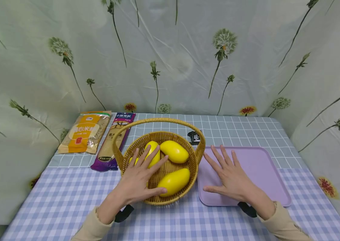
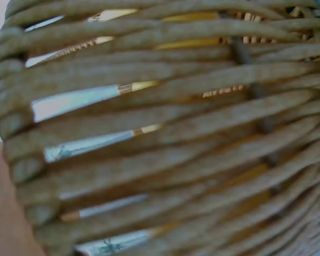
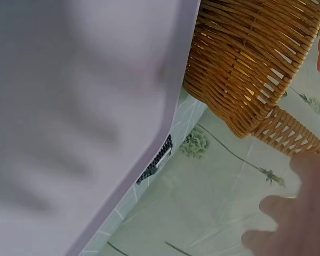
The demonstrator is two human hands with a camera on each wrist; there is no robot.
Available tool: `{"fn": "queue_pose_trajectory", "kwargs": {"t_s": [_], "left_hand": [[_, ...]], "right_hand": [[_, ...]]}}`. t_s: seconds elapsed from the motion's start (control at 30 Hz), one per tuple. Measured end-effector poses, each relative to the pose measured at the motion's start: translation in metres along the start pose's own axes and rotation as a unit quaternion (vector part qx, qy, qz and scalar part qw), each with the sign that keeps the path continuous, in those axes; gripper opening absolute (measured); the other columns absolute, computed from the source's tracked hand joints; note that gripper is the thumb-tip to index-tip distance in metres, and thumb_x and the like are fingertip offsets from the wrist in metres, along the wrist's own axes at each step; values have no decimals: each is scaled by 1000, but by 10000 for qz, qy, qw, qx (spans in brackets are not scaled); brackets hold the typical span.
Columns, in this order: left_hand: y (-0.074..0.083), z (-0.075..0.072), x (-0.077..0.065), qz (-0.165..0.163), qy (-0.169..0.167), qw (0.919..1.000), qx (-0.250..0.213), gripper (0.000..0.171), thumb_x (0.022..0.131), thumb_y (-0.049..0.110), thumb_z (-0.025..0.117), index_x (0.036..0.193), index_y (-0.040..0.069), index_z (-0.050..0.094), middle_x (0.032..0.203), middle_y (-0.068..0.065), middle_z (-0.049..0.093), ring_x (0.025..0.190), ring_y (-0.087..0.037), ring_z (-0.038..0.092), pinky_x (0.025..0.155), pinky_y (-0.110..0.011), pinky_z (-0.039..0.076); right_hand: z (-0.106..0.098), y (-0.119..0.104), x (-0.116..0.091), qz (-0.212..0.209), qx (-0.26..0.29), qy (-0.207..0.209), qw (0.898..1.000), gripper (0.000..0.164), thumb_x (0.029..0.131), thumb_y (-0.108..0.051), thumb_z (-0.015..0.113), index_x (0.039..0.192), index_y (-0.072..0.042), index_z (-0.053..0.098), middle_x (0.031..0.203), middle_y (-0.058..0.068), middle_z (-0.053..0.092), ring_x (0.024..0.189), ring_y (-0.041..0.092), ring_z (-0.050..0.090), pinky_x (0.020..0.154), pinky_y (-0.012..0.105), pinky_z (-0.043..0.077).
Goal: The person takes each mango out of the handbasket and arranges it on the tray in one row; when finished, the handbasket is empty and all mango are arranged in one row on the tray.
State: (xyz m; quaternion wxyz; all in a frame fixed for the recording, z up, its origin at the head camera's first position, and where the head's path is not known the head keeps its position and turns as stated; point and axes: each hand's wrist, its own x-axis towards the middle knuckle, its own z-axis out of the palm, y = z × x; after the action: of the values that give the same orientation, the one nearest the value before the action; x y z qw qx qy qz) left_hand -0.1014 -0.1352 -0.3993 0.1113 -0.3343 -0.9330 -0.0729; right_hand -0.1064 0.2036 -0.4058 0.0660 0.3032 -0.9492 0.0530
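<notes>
A woven basket with a tall arched handle stands mid-table, holding several yellow mangoes. Fingers spread, my left hand hovers over the basket's near left part and hides some of what lies inside; nothing is in its grasp. My right hand is spread above a lilac tray to the basket's right, also holding nothing. Close-up basket weave fills the left wrist view. In the right wrist view, the tray and the basket's side appear, with fingertips at the lower right.
Behind the basket to the left lie an orange-and-clear food bag and a purple pasta packet. A small black packet sits behind the basket's right side. A flowered curtain hangs along the back of the checked table.
</notes>
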Motion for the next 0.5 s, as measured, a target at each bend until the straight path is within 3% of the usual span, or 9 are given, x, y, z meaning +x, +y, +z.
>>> {"fn": "queue_pose_trajectory", "kwargs": {"t_s": [0.13, 0.27, 0.4, 0.5], "left_hand": [[-4, -1, -10, -73, 490, 9976, -487, 83, 83, 73, 46, 150, 26, 29, 157, -5, 16, 142, -28, 12, 113, -51, 7], [-9, 1, -25, -158, 1286, 9847, -1162, 71, 86, 63, 54, 143, 22, 43, 147, -4, 38, 134, -28, 33, 111, -47, 21], [-17, 8, -41, -46, 2432, 9560, -1638, 55, 88, 53, 59, 125, 12, 61, 126, -5, 58, 114, -27, 53, 100, -39, 35], [-23, 15, -51, 140, 3151, 9314, -1816, 44, 88, 46, 63, 109, 8, 69, 109, -6, 66, 97, -26, 59, 90, -32, 40]], "right_hand": [[-3, -1, 0, -227, 246, 543, 9980, 91, 80, -71, 54, 149, -17, 31, 154, 15, 21, 139, 36, 19, 107, 61, 20], [-7, -2, 1, -590, 633, 1270, 9881, 73, 83, -64, 57, 137, -14, 50, 142, 12, 43, 127, 32, 41, 98, 54, 38], [-7, -6, 5, -1094, 989, 2007, 9685, 55, 88, -56, 57, 123, -13, 62, 127, 8, 57, 112, 26, 55, 87, 47, 48], [-7, -11, 11, -1509, 1415, 2485, 9463, 42, 91, -46, 60, 114, -11, 67, 116, 6, 63, 103, 22, 60, 84, 40, 50]]}}
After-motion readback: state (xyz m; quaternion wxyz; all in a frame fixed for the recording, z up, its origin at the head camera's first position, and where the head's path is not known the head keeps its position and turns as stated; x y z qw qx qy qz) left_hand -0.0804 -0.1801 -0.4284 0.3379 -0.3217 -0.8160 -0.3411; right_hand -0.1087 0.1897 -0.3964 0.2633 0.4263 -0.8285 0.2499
